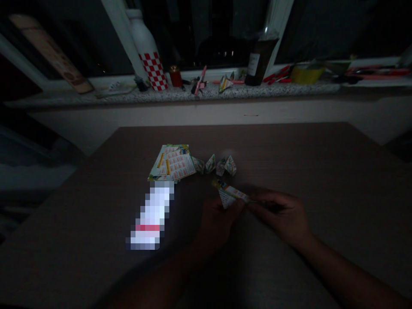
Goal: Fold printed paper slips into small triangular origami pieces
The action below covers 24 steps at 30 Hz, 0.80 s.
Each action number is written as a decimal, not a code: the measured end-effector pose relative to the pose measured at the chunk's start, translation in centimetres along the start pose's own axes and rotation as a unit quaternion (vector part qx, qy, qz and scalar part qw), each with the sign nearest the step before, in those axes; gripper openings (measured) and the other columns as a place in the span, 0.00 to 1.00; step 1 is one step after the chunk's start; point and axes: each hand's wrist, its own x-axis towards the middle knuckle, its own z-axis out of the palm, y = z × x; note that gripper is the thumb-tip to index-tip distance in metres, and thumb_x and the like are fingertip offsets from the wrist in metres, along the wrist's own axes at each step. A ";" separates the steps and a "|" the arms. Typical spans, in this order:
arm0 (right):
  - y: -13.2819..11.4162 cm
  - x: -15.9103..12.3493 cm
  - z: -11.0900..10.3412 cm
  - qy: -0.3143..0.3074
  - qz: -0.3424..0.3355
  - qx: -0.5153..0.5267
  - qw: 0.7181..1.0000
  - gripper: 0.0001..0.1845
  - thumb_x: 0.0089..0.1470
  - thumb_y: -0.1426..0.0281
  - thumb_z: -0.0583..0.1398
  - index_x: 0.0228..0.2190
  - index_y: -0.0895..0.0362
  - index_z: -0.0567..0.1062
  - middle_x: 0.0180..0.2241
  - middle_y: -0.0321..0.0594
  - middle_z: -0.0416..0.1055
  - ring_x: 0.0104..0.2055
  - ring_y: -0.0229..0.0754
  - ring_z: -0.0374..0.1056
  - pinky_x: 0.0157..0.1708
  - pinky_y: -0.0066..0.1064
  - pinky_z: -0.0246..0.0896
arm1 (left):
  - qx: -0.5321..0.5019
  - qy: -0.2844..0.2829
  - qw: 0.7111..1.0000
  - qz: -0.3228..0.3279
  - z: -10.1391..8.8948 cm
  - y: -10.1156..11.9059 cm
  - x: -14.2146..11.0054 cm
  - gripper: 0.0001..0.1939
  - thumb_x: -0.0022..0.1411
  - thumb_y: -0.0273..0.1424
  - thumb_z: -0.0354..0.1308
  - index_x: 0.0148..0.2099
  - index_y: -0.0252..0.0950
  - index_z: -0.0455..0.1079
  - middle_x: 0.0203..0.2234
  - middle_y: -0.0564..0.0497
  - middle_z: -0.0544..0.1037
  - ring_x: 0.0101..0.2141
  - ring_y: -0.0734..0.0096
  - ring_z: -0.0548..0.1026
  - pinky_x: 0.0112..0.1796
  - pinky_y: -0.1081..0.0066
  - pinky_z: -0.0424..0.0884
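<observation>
A partly folded sheet of printed paper [229, 195] is held above the table between my two hands. My left hand [219, 219] pinches its lower edge, with the fingers partly in shadow. On the other side, my right hand [283, 212] has thumb and fingers closed at the paper's right end. Just beyond the hands stand several small folded paper pieces [210, 164] in a row. To their left lies a stack of printed paper sheets [174, 163], fanned out a little.
A bright, pixelated rectangle [151, 214] lies left of my hands on the wooden table [96, 193]. Along the granite windowsill [180, 95] stand a red-checked white bottle [149, 56], a dark pouch [259, 62], a yellow container [307, 74] and pens. The room is dim.
</observation>
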 end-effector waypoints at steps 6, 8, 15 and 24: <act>0.7 0.2 0.7 0.021 0.199 0.169 0.965 0.08 0.37 0.70 0.71 0.24 0.55 0.80 0.21 0.35 0.77 0.22 0.35 0.71 0.23 0.24 0.66 | 0.053 -0.003 0.998 0.045 -0.2 -0.2 0.2 0.17 0.57 0.40 0.59 0.25 0.32 0.71 0.17 0.56 0.66 0.20 0.79 0.59 0.23 0.76 0.55; 1.1 0.3 0.8 0.021 0.231 0.230 0.945 0.11 0.34 0.70 0.72 0.25 0.55 0.79 0.22 0.35 0.77 0.23 0.34 0.71 0.24 0.24 0.67 | 0.062 -0.012 0.996 0.058 -0.2 -0.2 0.3 0.15 0.58 0.39 0.59 0.26 0.32 0.72 0.17 0.56 0.67 0.20 0.80 0.59 0.23 0.77 0.56; 0.2 0.2 0.6 -0.011 0.198 0.191 0.961 0.08 0.41 0.69 0.69 0.27 0.56 0.80 0.23 0.37 0.77 0.25 0.36 0.71 0.26 0.26 0.66 | 0.080 -0.019 0.995 0.050 -0.4 -0.4 0.7 0.16 0.58 0.39 0.59 0.24 0.32 0.69 0.17 0.56 0.65 0.19 0.80 0.58 0.22 0.78 0.54; -0.3 0.0 0.5 0.015 0.170 0.088 0.981 0.08 0.44 0.66 0.66 0.29 0.57 0.79 0.22 0.37 0.75 0.23 0.35 0.68 0.22 0.24 0.63 | 0.090 -0.032 0.995 0.039 -0.5 -0.1 0.7 0.17 0.57 0.38 0.59 0.22 0.32 0.65 0.15 0.57 0.64 0.18 0.81 0.58 0.21 0.77 0.53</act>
